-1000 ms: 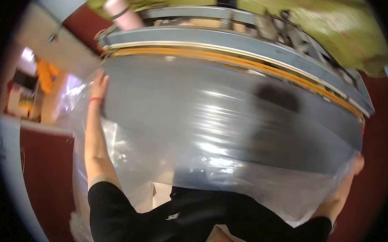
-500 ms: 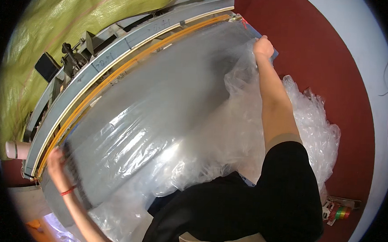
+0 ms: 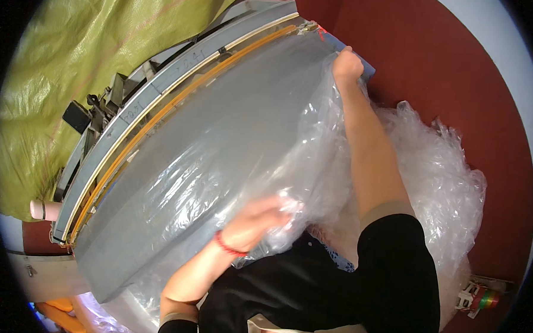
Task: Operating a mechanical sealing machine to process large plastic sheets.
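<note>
A large clear plastic sheet (image 3: 232, 141) lies spread over a grey table top (image 3: 113, 261). My right hand (image 3: 346, 64) reaches out to the table's far corner and pinches the sheet's edge there. My left hand (image 3: 258, 218), with a red band at its wrist, is blurred near my chest and presses on the bunched plastic close to the table's near edge. More crumpled plastic (image 3: 438, 174) piles up to the right of my right forearm, down toward the floor.
A grey and orange rail (image 3: 162, 111) runs along the table's far side, with dark machine parts (image 3: 81, 115) behind it. A yellow-green tarp (image 3: 69, 56) hangs beyond. Red floor (image 3: 437, 61) lies on the right, with a small coloured object (image 3: 479, 298) on it.
The view has swung and tilted. My left hand has come in from the table's far left end to the bunched plastic near my chest. My right hand stays at the far corner.
</note>
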The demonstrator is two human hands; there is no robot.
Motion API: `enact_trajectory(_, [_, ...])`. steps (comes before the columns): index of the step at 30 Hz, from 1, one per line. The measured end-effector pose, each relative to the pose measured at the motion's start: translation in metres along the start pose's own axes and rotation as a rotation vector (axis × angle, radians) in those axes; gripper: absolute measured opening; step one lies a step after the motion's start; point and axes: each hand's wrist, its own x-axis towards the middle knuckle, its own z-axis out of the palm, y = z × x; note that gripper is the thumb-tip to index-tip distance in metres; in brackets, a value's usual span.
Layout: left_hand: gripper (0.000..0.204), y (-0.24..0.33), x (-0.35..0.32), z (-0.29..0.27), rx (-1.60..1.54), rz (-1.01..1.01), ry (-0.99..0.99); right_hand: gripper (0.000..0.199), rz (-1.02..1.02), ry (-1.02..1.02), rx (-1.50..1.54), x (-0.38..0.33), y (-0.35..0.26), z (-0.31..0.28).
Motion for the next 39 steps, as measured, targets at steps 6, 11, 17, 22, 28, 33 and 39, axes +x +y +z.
enact_trajectory(6, [0.027, 0.086, -0.073, 0.000, -0.054, 0.930, -1.289, 0.021, 0.036, -0.015, 0.013, 0.002, 0.006, -0.002])
enact_trajectory(11, [0.044, 0.050, -0.053, -0.032, 0.439, 0.526, 0.307, 0.021, 0.020, 0.024, -0.029, 0.002, 0.018, -0.004])
enact_trajectory(17, [0.063, -0.017, -0.074, -0.050, 0.267, 0.126, -0.263, 0.021, -0.007, 0.008, -0.038, -0.003, -0.004, -0.001])
enact_trajectory(22, [0.049, 0.016, -0.172, -0.064, -0.046, 0.617, -0.353, 0.025, 0.014, 0.020, -0.085, -0.002, 0.005, -0.002])
enact_trajectory(28, [0.056, -0.003, -0.150, -0.058, 0.279, 0.447, 0.227, 0.030, -0.001, 0.018, -0.090, -0.008, -0.003, -0.018])
enact_trajectory(33, [0.057, 0.000, -0.092, 0.016, 0.519, 0.551, -0.844, 0.027, -0.014, 0.015, -0.097, -0.011, -0.014, -0.003])
enact_trajectory(39, [0.038, 0.007, -0.017, -0.019, 0.472, 0.394, -0.281, 0.026, 0.024, 0.024, -0.075, -0.019, -0.015, -0.004])
